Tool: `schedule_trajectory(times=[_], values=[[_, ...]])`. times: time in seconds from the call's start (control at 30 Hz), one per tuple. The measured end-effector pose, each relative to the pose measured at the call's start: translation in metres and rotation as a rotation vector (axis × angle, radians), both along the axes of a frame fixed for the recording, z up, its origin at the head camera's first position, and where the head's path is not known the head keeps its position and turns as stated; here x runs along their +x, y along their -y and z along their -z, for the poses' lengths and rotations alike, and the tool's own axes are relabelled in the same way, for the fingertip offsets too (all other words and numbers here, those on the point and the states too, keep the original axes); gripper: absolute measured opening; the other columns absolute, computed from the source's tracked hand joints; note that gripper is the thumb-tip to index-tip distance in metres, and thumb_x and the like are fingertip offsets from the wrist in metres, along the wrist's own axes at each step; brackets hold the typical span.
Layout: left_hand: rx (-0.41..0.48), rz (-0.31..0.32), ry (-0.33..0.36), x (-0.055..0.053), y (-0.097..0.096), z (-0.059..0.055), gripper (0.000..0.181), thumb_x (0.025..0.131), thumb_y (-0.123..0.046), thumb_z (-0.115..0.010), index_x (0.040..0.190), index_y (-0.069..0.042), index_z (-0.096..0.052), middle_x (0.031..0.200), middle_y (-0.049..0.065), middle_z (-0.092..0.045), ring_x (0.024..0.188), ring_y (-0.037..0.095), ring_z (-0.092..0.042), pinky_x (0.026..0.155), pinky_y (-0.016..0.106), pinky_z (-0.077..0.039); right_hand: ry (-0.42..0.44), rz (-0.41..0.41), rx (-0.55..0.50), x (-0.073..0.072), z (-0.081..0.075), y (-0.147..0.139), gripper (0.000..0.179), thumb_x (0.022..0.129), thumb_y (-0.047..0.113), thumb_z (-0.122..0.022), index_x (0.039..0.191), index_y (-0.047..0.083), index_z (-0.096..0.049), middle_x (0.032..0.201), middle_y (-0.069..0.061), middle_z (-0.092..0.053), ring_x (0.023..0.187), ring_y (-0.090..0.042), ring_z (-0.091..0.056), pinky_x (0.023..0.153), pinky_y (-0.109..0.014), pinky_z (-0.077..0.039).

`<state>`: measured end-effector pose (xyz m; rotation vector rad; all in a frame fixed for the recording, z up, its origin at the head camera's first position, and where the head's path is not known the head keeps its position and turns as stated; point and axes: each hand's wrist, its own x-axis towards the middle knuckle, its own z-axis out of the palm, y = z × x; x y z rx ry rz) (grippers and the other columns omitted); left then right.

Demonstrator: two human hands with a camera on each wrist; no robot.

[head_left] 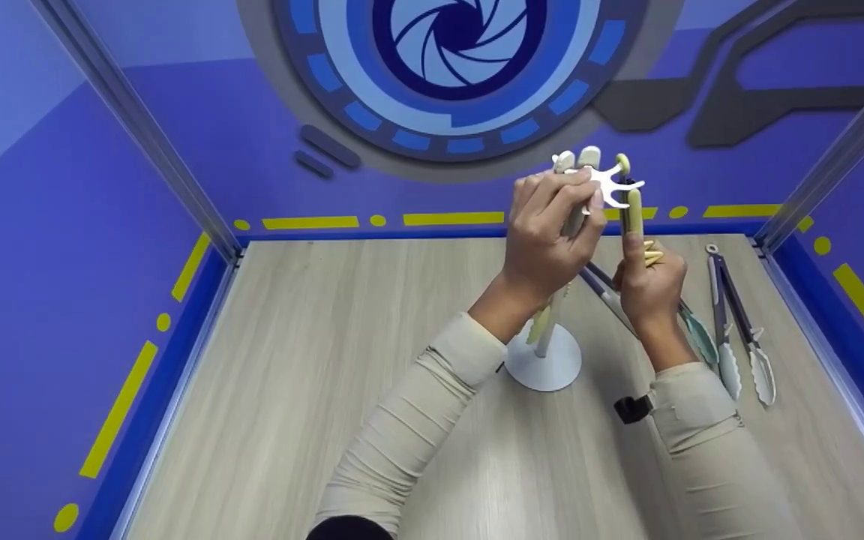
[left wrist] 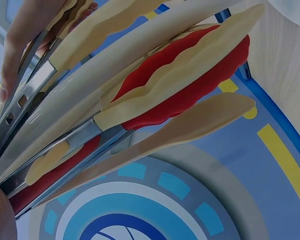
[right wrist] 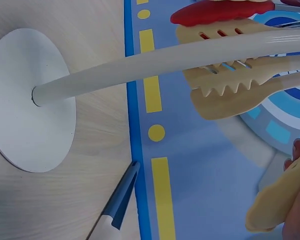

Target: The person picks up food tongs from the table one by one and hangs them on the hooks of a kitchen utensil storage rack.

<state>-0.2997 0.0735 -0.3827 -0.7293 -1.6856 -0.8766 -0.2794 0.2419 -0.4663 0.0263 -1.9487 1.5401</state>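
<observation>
My left hand (head_left: pixel 552 225) grips the top of a white utensil stand (head_left: pixel 544 356), its fingertips at the hooked white crown (head_left: pixel 612 184). In my right hand (head_left: pixel 653 281) is a pair of beige-tipped tongs (head_left: pixel 634 210), held upright with the handle end beside the crown's hooks and the tips (right wrist: pixel 275 200) pointing down. Around the pole (left wrist: pixel 65 115) hang red-and-cream tongs (left wrist: pixel 185 75) and a beige spoon (left wrist: pixel 205 117), seen in the left wrist view. Slotted and toothed beige heads (right wrist: pixel 230 75) hang by the pole in the right wrist view.
On the wooden table (head_left: pixel 312 375), right of the stand, lie dark-handled tongs with pale tips (head_left: pixel 739 322) and teal-tipped tongs (head_left: pixel 700 337). Another grey-handled utensil (head_left: pixel 604 289) lies partly behind my right hand. A blue patterned wall (head_left: pixel 177 150) rises behind the table.
</observation>
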Motion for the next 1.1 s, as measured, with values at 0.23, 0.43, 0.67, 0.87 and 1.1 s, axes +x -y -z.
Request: schedule_trajectory(times=[0.23,0.43,0.67,0.87,1.1], values=[[-0.016,0.003,0.0,0.0,0.003,-0.001,0.016,0.099,-0.02,-0.07,0.103,-0.009,-0.081,0.112,0.003,-0.081,0.11,0.016,-0.069,0.101,0.023,-0.05,-0.027,-0.011,-0.055,-0.018,0.022,0.003,0.056,0.106,0.044,-0.062,0.063,0.009,-0.057,0.047,0.007,-0.056,0.036,-0.003,-0.049,0.039,-0.015,-0.039],[-0.023,0.015,-0.007,0.001,0.005,-0.003,0.017,0.1,-0.02,-0.069,0.104,-0.009,-0.082,0.112,0.004,-0.081,0.108,0.016,-0.07,0.106,0.024,-0.05,-0.056,-0.043,-0.099,-0.024,0.027,0.012,0.076,0.102,0.062,-0.061,0.061,-0.002,-0.053,0.046,0.007,-0.054,0.035,-0.006,-0.048,0.037,-0.017,-0.037],[-0.01,0.01,-0.013,0.0,0.006,-0.002,0.016,0.099,-0.019,-0.07,0.103,-0.009,-0.082,0.111,0.004,-0.081,0.109,0.016,-0.071,0.106,0.024,-0.05,-0.063,-0.06,-0.134,-0.032,0.032,0.02,0.089,0.087,0.085,-0.062,0.063,-0.001,-0.054,0.045,0.007,-0.054,0.034,-0.002,-0.047,0.036,-0.016,-0.036],[-0.014,0.017,-0.008,0.001,0.005,-0.003,0.017,0.099,-0.019,-0.069,0.104,-0.009,-0.082,0.112,0.004,-0.081,0.109,0.016,-0.07,0.108,0.023,-0.05,-0.064,-0.058,-0.154,-0.033,0.033,0.02,0.095,0.082,0.089,-0.063,0.063,-0.004,-0.053,0.044,0.006,-0.053,0.033,-0.003,-0.048,0.036,-0.016,-0.037],[-0.022,0.026,-0.02,0.001,0.005,-0.003,0.017,0.1,-0.018,-0.069,0.104,-0.009,-0.082,0.112,0.005,-0.081,0.108,0.017,-0.07,0.109,0.024,-0.05,-0.054,-0.081,-0.258,-0.034,0.037,0.032,0.086,0.081,0.09,-0.063,0.058,0.007,-0.058,0.041,0.008,-0.055,0.032,-0.003,-0.049,0.034,-0.018,-0.039]])
